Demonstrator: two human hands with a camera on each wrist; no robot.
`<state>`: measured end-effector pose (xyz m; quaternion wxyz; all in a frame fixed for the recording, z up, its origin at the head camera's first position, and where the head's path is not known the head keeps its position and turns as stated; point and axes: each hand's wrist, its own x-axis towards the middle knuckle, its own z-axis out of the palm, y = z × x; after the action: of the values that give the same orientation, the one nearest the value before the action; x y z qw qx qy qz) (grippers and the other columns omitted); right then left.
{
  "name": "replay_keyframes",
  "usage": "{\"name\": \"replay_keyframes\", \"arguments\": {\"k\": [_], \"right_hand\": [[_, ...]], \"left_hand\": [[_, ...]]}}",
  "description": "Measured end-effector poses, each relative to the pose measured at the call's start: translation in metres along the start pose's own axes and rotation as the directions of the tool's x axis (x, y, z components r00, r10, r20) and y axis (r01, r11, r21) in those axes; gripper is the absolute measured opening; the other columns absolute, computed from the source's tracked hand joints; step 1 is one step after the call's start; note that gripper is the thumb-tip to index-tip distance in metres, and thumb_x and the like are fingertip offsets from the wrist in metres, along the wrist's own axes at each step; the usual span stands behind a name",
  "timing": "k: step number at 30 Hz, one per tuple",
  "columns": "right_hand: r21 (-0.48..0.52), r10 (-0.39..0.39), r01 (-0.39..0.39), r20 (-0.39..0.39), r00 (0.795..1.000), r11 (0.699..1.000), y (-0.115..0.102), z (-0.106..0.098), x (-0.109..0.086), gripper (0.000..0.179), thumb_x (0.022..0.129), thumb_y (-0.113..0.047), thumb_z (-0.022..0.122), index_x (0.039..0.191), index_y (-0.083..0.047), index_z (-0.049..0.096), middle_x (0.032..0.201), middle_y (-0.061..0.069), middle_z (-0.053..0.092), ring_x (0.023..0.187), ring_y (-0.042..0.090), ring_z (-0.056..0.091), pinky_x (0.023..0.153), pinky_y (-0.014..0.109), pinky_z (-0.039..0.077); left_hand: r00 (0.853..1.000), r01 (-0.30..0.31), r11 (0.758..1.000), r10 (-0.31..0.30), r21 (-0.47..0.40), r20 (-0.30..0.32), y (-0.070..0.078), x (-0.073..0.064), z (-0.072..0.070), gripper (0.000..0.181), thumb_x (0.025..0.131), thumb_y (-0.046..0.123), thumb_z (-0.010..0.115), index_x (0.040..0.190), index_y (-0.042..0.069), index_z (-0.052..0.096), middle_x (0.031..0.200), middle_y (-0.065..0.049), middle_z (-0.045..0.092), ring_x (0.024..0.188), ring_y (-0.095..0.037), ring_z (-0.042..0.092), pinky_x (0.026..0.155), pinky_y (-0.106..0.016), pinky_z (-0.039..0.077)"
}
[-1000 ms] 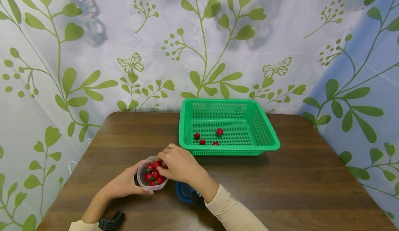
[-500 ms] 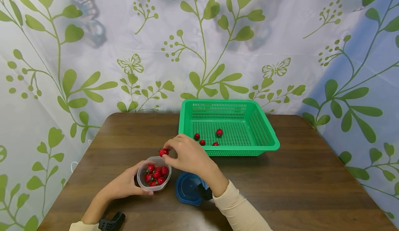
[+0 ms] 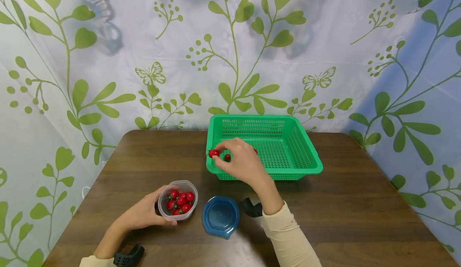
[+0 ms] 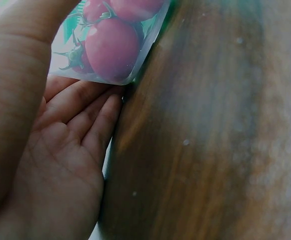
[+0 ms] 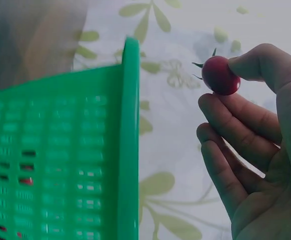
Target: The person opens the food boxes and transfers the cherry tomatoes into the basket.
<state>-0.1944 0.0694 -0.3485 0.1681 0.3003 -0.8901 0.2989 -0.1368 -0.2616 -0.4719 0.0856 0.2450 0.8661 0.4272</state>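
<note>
My right hand (image 3: 242,161) pinches a cherry tomato (image 5: 220,75) between thumb and fingertips, above the left front part of the green basket (image 3: 313,155). In the right wrist view the tomato, with its green stem, is higher than the basket's rim. A loose tomato (image 3: 227,157) shows on the basket floor; others there are mostly hidden behind my hand. My left hand (image 3: 144,211) holds a clear plastic container (image 3: 162,199) from its left side, thumb in front. Several red tomatoes (image 4: 113,49) with green stems lie inside it.
A blue lid (image 3: 220,217) lies on the brown wooden table (image 3: 345,211), between the container and my right forearm. A patterned curtain (image 3: 252,39) hangs behind the table. Black straps with cameras (image 3: 129,255) sit at the wrists.
My right hand has lifted a tomato out of the container and carried it up and right, over the basket. The blue lid is now uncovered to view. My left hand keeps its place.
</note>
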Motion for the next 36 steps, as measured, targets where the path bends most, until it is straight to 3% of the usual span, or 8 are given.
{"name": "replay_keyframes", "arguments": {"k": [5,10,15,20,28,36], "right_hand": [[0.030,0.070,-0.069,-0.025,0.997,0.997,0.014,-0.009,-0.002,0.014,0.091,-0.024,0.077,0.102,-0.016,0.077,0.097,-0.005,0.076,0.102,0.018,0.065,0.085,0.040,0.055],[0.058,0.139,-0.136,-0.061,0.988,0.989,0.027,-0.022,-0.005,0.015,0.093,-0.025,0.075,0.104,-0.015,0.077,0.100,-0.004,0.076,0.102,0.021,0.066,0.084,0.043,0.055],[0.079,0.209,-0.200,-0.112,0.972,0.976,0.046,-0.037,-0.011,0.018,0.093,-0.025,0.075,0.107,-0.014,0.076,0.104,0.001,0.076,0.101,0.025,0.069,0.085,0.047,0.055],[0.086,0.274,-0.264,-0.137,0.952,0.961,0.067,-0.052,-0.018,0.022,0.095,-0.026,0.076,0.112,-0.013,0.075,0.108,0.004,0.076,0.106,0.028,0.070,0.095,0.052,0.051],[0.102,0.330,-0.317,-0.169,0.929,0.943,0.088,-0.066,-0.028,0.025,0.095,-0.025,0.076,0.116,-0.011,0.074,0.111,0.008,0.076,0.107,0.029,0.070,0.097,0.053,0.050],[0.101,0.344,-0.331,-0.165,0.924,0.938,0.092,-0.070,-0.030,0.026,0.097,-0.025,0.073,0.119,-0.010,0.073,0.114,0.011,0.075,0.109,0.032,0.069,0.099,0.055,0.050]], "left_hand": [[1.000,-0.009,1.000,0.009,0.006,-0.004,-0.001,0.001,0.001,0.086,0.074,0.040,0.093,0.146,0.023,0.049,0.136,0.009,0.061,0.122,-0.010,0.060,0.103,-0.029,0.049],[1.000,-0.013,1.000,0.013,0.003,-0.005,-0.002,0.001,0.001,0.085,0.074,0.039,0.093,0.145,0.022,0.049,0.135,0.009,0.062,0.122,-0.010,0.060,0.103,-0.029,0.049],[1.000,-0.010,1.000,0.010,-0.007,0.000,-0.002,0.001,0.001,0.085,0.075,0.039,0.093,0.145,0.022,0.049,0.135,0.009,0.062,0.122,-0.010,0.060,0.103,-0.029,0.049],[1.000,-0.014,1.000,0.014,-0.016,0.000,-0.002,0.001,0.001,0.084,0.075,0.039,0.093,0.145,0.022,0.049,0.135,0.008,0.062,0.121,-0.010,0.060,0.102,-0.028,0.050],[1.000,-0.015,1.000,0.015,-0.010,-0.005,-0.004,0.001,0.001,0.085,0.074,0.039,0.093,0.145,0.023,0.049,0.135,0.008,0.061,0.121,-0.009,0.060,0.102,-0.027,0.049],[1.000,-0.017,1.000,0.017,-0.013,-0.003,-0.003,0.001,0.001,0.086,0.074,0.038,0.094,0.146,0.022,0.049,0.136,0.007,0.061,0.123,-0.010,0.059,0.103,-0.027,0.049]]}}
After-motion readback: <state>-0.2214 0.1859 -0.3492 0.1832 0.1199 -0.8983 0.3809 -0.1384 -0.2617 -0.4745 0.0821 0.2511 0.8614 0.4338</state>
